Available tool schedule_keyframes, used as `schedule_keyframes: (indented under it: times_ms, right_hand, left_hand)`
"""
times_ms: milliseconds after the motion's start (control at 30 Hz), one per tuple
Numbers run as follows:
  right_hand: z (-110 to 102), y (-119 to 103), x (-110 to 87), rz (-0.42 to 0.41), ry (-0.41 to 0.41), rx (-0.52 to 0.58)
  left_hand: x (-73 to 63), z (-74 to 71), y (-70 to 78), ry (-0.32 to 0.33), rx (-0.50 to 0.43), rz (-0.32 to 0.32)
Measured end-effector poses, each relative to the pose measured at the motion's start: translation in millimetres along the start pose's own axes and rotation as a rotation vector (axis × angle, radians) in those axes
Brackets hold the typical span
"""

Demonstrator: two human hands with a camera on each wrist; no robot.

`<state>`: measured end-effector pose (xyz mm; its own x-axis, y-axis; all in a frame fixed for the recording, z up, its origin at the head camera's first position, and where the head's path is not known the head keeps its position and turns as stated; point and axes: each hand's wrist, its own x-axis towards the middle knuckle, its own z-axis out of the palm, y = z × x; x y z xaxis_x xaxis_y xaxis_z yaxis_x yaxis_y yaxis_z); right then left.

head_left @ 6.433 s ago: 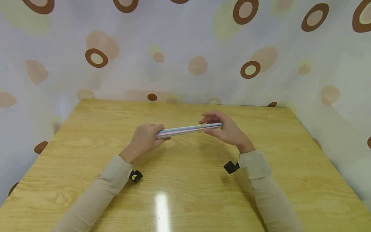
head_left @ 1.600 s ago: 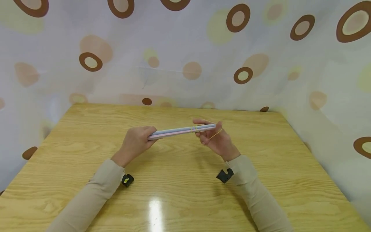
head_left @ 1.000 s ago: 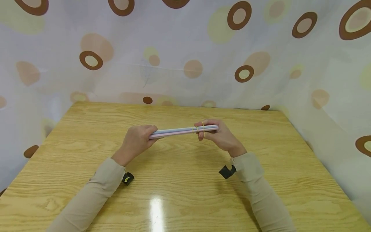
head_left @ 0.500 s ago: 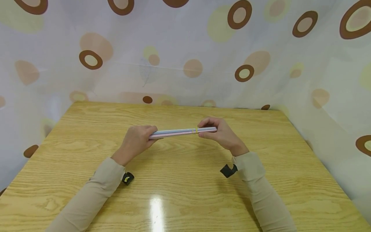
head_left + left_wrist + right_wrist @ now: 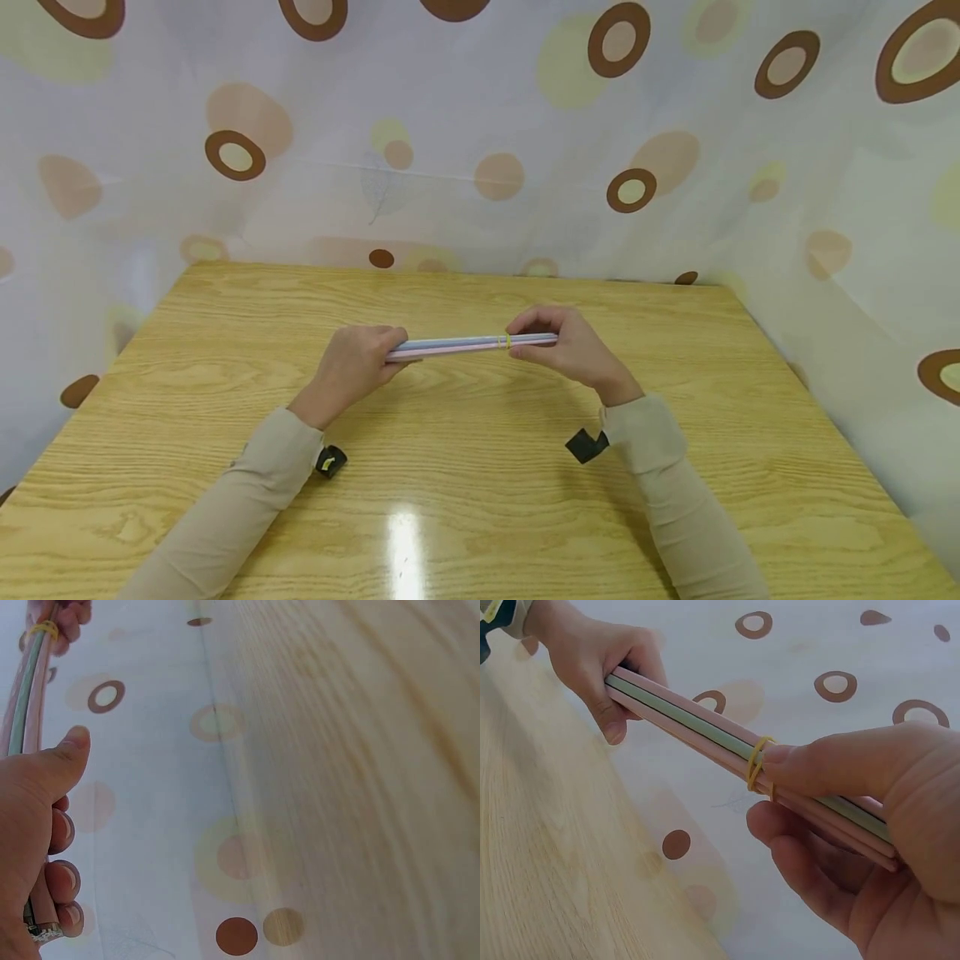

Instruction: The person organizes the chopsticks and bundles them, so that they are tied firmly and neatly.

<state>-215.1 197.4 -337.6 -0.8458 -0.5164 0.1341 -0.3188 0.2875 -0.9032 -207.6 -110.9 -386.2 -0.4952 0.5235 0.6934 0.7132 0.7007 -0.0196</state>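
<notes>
A bundle of pink, pale green and bluish chopsticks (image 5: 450,345) is held nearly level above the table. My left hand (image 5: 354,358) grips its left end, thumb on one side and fingers curled round the other; a silvery patterned end (image 5: 45,931) shows below the little finger in the left wrist view. A yellow rubber band (image 5: 758,765) is wound in several turns round the bundle toward its right part. My right hand (image 5: 573,346) pinches the bundle at the band, thumb tip (image 5: 780,755) against the turns and fingers curled beneath. The right end reaches into its palm.
A wooden table (image 5: 450,467) with a bright glare spot spreads below both arms. Patterned white cloth (image 5: 435,125) with brown rings hangs along the back and sides. Each wrist wears a small black camera mount, such as the left one (image 5: 330,461).
My right hand stretched a loop of the rubber band past the bundle's right end, then slipped it off its fingers. The band now sits tight around the chopsticks. My left hand keeps its grip.
</notes>
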Motion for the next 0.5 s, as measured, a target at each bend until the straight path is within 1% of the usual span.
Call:
schedule_keyframes:
  times_ms: [100, 200, 367, 500]
  right_hand:
    - [2, -1, 0.9, -0.028, -0.009, -0.046]
    - [4, -2, 0.5, -0.078, 0.004, -0.108]
    - [8, -5, -0.5, -0.165, 0.038, -0.242]
    - [12, -6, -0.2, -0.198, 0.031, -0.357]
  left_hand:
    - [0.4, -0.1, 1.2, -0.011, -0.010, 0.001]
    - [0.3, 0.5, 3.2, -0.017, -0.026, -0.005]
    - [1.0, 0.5, 5.3, -0.030, -0.033, -0.018]
    - [0.7, 0.6, 6.3, -0.059, -0.023, -0.010]
